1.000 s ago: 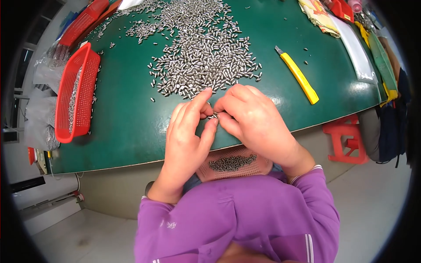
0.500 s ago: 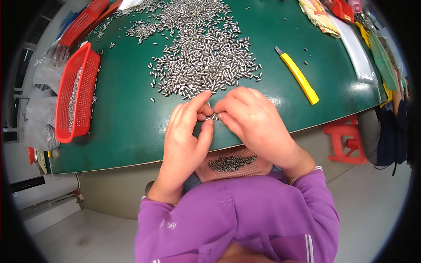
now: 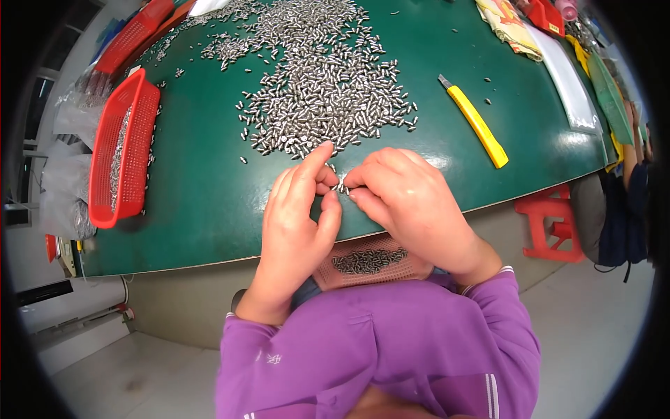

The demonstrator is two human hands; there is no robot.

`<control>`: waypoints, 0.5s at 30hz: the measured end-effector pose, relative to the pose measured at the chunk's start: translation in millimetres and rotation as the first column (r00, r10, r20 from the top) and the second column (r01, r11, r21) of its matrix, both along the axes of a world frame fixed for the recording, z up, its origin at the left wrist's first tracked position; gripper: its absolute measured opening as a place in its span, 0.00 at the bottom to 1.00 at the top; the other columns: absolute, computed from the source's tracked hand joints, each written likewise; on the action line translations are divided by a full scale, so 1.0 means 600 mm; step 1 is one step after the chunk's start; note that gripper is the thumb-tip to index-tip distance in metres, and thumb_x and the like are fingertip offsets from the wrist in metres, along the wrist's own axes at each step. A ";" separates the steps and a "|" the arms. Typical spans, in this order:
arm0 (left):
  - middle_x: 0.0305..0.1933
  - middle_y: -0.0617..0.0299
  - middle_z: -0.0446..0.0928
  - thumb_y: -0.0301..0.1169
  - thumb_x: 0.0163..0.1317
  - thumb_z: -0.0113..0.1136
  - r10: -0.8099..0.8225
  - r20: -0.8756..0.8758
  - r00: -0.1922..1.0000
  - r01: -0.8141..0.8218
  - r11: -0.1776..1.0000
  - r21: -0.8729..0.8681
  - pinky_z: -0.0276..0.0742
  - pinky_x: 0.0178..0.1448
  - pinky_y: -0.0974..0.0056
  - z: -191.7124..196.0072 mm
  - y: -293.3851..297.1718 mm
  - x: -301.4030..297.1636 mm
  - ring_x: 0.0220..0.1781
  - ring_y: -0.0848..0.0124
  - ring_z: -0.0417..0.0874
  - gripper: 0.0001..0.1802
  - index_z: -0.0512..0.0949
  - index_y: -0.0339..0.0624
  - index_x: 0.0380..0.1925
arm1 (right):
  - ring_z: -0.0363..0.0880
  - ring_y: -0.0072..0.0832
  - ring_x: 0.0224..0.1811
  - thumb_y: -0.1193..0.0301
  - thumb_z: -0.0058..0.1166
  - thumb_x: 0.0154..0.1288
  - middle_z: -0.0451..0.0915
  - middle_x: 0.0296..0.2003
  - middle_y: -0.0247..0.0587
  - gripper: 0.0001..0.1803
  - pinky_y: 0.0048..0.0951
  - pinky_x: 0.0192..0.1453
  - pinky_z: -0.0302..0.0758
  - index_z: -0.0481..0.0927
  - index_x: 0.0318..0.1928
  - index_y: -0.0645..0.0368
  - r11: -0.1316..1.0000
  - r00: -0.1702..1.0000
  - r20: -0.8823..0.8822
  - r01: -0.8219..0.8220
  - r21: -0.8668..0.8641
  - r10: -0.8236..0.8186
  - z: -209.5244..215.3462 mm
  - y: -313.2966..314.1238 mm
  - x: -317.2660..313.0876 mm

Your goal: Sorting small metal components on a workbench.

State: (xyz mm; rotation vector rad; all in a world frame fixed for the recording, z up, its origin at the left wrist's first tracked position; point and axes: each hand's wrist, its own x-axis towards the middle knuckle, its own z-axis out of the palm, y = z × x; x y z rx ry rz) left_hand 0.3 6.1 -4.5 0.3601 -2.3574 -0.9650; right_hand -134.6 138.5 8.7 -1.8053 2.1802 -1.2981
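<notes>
Several small silvery bullet-shaped metal pieces (image 3: 342, 187) are between my fingertips, just over the near part of the green table (image 3: 202, 230). My left hand (image 3: 300, 206) has its thumb and fingers curled around the left side of these pieces, with the index finger raised. From the other side, my right hand (image 3: 412, 195) pinches at them with thumb and forefinger. How many pieces each hand grips is partly hidden by the fingers. Just beyond my hands spreads a large pile of like metal pieces (image 3: 335, 98). Below my wrists, a pink mesh basket (image 3: 338, 278) on my lap holds more pieces.
At left stands a red perforated basket (image 3: 143, 126) with metal pieces inside, and another red basket (image 3: 136, 35) lies farther back. A yellow box cutter (image 3: 478, 126) rests on the right, blade out. Beyond it are a patterned cloth (image 3: 509, 28) and clear plastic sheet (image 3: 565, 84). A red stool (image 3: 548, 227) stands below.
Both hands stay in nearly the same place. My right fingers have shifted slightly, and the small metal pieces between the fingertips have turned a little.
</notes>
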 end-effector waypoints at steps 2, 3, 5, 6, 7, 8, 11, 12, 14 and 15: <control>0.41 0.57 0.80 0.14 0.56 0.61 0.005 -0.006 1.000 -0.005 1.000 -0.001 0.79 0.50 0.58 0.000 0.001 -0.001 0.42 0.63 0.81 0.33 0.74 0.38 0.65 | 0.79 0.44 0.41 0.77 0.65 0.58 0.79 0.37 0.43 0.09 0.43 0.46 0.77 0.80 0.40 0.59 1.000 1.000 -0.007 -0.014 -0.011 0.014 -0.006 -0.001 -0.001; 0.41 0.57 0.80 0.14 0.56 0.61 -0.010 -0.012 1.000 0.010 1.000 0.014 0.79 0.51 0.58 0.000 0.000 0.000 0.42 0.63 0.81 0.34 0.73 0.38 0.66 | 0.77 0.45 0.40 0.76 0.63 0.60 0.77 0.36 0.44 0.09 0.44 0.46 0.75 0.79 0.40 0.60 0.999 0.999 -0.015 -0.029 -0.022 0.029 -0.008 -0.002 -0.001; 0.41 0.57 0.80 0.14 0.56 0.62 -0.026 -0.021 0.999 0.026 0.999 0.031 0.79 0.51 0.58 0.001 -0.001 0.001 0.42 0.63 0.81 0.35 0.72 0.38 0.67 | 0.78 0.45 0.41 0.76 0.64 0.59 0.78 0.37 0.44 0.09 0.44 0.46 0.75 0.79 0.41 0.60 0.999 0.999 -0.001 -0.035 -0.010 0.035 -0.006 -0.001 -0.001; 0.42 0.57 0.80 0.15 0.56 0.62 -0.041 -0.008 0.999 0.041 0.998 0.046 0.79 0.51 0.58 0.004 -0.001 0.002 0.42 0.63 0.81 0.36 0.71 0.38 0.68 | 0.78 0.46 0.41 0.76 0.64 0.59 0.78 0.37 0.45 0.10 0.44 0.47 0.75 0.79 0.41 0.60 0.999 0.999 0.015 -0.042 0.001 0.042 -0.004 0.000 -0.002; 0.43 0.57 0.81 0.15 0.55 0.63 -0.053 0.004 0.999 0.053 0.997 0.060 0.79 0.51 0.58 0.005 -0.001 0.002 0.42 0.63 0.81 0.37 0.71 0.38 0.69 | 0.78 0.46 0.41 0.76 0.64 0.59 0.78 0.37 0.45 0.10 0.44 0.47 0.75 0.79 0.41 0.60 0.999 0.999 0.014 -0.044 0.001 0.044 -0.003 0.001 -0.001; 0.43 0.57 0.81 0.15 0.55 0.63 -0.051 0.004 0.999 0.050 0.997 0.061 0.79 0.51 0.58 0.004 -0.002 0.003 0.42 0.63 0.81 0.37 0.71 0.38 0.69 | 0.78 0.46 0.41 0.76 0.64 0.59 0.79 0.37 0.45 0.10 0.44 0.47 0.76 0.79 0.41 0.60 1.000 0.999 0.046 -0.027 0.005 0.026 -0.002 0.002 0.000; 0.43 0.58 0.81 0.15 0.55 0.64 -0.054 0.001 0.999 0.054 0.998 0.044 0.79 0.52 0.58 0.003 -0.002 0.002 0.42 0.64 0.81 0.38 0.70 0.38 0.70 | 0.78 0.47 0.41 0.76 0.64 0.59 0.79 0.37 0.45 0.10 0.45 0.46 0.76 0.79 0.41 0.60 1.000 0.999 0.052 0.000 0.002 0.000 -0.002 0.003 0.000; 0.43 0.58 0.81 0.15 0.55 0.64 -0.059 0.007 0.998 0.058 0.997 0.048 0.78 0.52 0.58 0.004 -0.002 0.002 0.42 0.64 0.81 0.38 0.70 0.38 0.69 | 0.78 0.47 0.40 0.76 0.64 0.59 0.79 0.37 0.45 0.10 0.45 0.45 0.76 0.79 0.40 0.60 1.000 1.000 0.026 0.008 -0.007 -0.008 -0.003 0.003 0.000; 0.42 0.58 0.81 0.15 0.55 0.65 -0.065 0.013 0.998 0.064 0.997 0.051 0.78 0.52 0.58 0.003 -0.004 0.000 0.42 0.64 0.81 0.38 0.70 0.38 0.69 | 0.78 0.47 0.40 0.76 0.64 0.59 0.78 0.36 0.45 0.09 0.45 0.44 0.76 0.79 0.40 0.60 1.000 1.000 0.014 0.000 0.002 0.000 -0.002 0.001 -0.002; 0.42 0.58 0.81 0.15 0.55 0.64 -0.077 0.004 0.997 0.077 0.996 0.048 0.78 0.52 0.57 0.000 -0.005 0.000 0.41 0.64 0.81 0.38 0.71 0.38 0.69 | 0.78 0.47 0.39 0.76 0.64 0.59 0.78 0.35 0.44 0.08 0.45 0.44 0.76 0.79 0.39 0.60 1.000 1.000 0.002 -0.009 0.010 0.009 -0.002 0.000 -0.002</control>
